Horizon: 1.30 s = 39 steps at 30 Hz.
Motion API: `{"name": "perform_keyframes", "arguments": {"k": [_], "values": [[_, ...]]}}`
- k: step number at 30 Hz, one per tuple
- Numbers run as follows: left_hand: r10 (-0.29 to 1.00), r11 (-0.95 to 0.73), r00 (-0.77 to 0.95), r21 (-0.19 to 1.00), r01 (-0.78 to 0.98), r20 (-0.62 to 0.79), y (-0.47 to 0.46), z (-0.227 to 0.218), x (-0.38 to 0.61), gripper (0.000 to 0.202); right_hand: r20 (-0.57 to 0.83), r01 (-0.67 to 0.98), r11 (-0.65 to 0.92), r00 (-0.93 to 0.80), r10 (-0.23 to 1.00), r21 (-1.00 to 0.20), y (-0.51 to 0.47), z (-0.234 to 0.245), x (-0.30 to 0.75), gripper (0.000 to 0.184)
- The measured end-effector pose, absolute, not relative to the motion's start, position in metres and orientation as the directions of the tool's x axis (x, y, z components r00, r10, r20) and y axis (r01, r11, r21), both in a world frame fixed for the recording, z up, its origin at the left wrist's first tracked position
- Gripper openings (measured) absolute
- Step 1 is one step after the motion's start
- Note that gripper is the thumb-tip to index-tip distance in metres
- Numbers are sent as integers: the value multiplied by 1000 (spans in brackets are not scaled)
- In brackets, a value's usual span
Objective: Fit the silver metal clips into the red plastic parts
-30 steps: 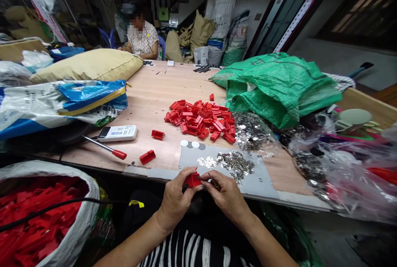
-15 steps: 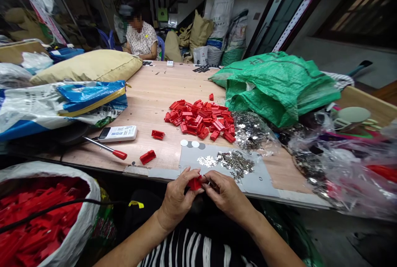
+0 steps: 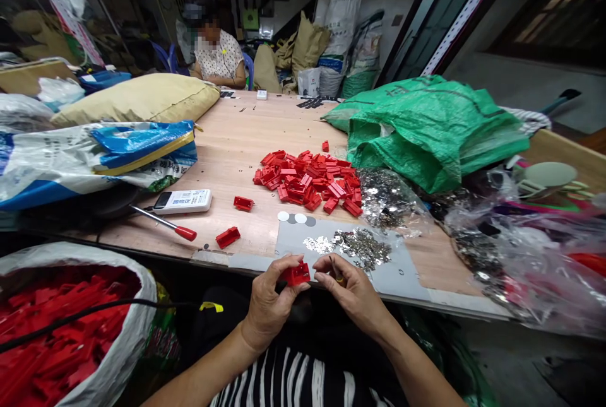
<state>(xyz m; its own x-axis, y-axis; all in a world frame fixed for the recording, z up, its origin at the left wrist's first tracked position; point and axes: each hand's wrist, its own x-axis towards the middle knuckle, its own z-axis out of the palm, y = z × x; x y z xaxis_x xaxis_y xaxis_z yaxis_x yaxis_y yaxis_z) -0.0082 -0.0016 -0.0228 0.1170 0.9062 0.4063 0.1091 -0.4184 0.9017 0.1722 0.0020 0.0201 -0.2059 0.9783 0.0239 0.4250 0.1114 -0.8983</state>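
My left hand (image 3: 272, 296) is closed around a small red plastic part (image 3: 296, 274), held just below the table's near edge. My right hand (image 3: 350, 290) sits beside it, fingers pinched together on something small I cannot make out, its fingertips close to the red part. Right in front of them a grey card (image 3: 402, 271) carries a scatter of small silver metal pieces (image 3: 357, 244). A heap of the same red parts (image 3: 310, 183) lies farther back on the wooden table (image 3: 227, 148).
Two loose red parts (image 3: 227, 237), a red-handled screwdriver (image 3: 165, 224) and a white remote (image 3: 182, 201) lie at left. A white sack of red parts (image 3: 71, 325) stands lower left. Green bag (image 3: 426, 129) and clear bags of metal pieces (image 3: 521, 262) fill the right. A person sits at the far end (image 3: 215, 57).
My hands have stayed together at the table edge, turning the red part slightly. My right hand's fingertips have drawn a little away from it.
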Motion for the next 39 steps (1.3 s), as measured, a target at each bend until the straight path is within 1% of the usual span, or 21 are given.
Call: {"name": "perform_keyframes", "arguments": {"k": [5, 8, 15, 17, 19, 22, 24, 26, 28, 33, 39], "values": [[880, -473, 118, 870, 141, 459, -3, -23, -8, 33, 47, 515, 165, -233, 971, -841, 1, 21, 164, 16], [879, -477, 107, 863, 164, 465, -3, -22, -9, 34, 59, 555, 188, -242, 968, -810, -1, 24, 160, 14], [872, -490, 94, 850, 194, 481, -5, -20, -8, 32, 68, 564, 195, -239, 969, -803, -2, 25, 159, 13], [871, -491, 91, 850, 188, 483, -6, -20, -7, 31, 44, 534, 174, -247, 968, -828, -1, 24, 161, 14], [866, -499, 90, 848, 178, 491, -7, -22, -6, 31, -4, 460, 118, -256, 967, -880, 1, 23, 164, 16], [853, -521, 90, 838, 159, 514, -7, -23, -5, 31, -106, 290, -22, -277, 955, -957, 4, 20, 168, 23], [848, -529, 97, 833, 159, 521, -7, -23, -5, 31, -177, 192, -122, -300, 937, -974, 6, 18, 170, 29], [847, -531, 106, 832, 162, 520, -7, -23, -5, 31, -238, 129, -207, -317, 918, -970, 7, 16, 171, 34], [844, -536, 117, 829, 163, 523, -7, -22, -5, 32, -256, 97, -238, -311, 915, -966, 7, 15, 171, 36], [849, -526, 141, 838, 144, 509, -8, -21, -6, 33, -238, 69, -228, -326, 915, -971, 5, 16, 165, 37], [828, -551, 194, 828, 106, 527, -11, -21, -5, 33, -281, 59, -279, -357, 891, -958, 4, 20, 160, 36]]}}
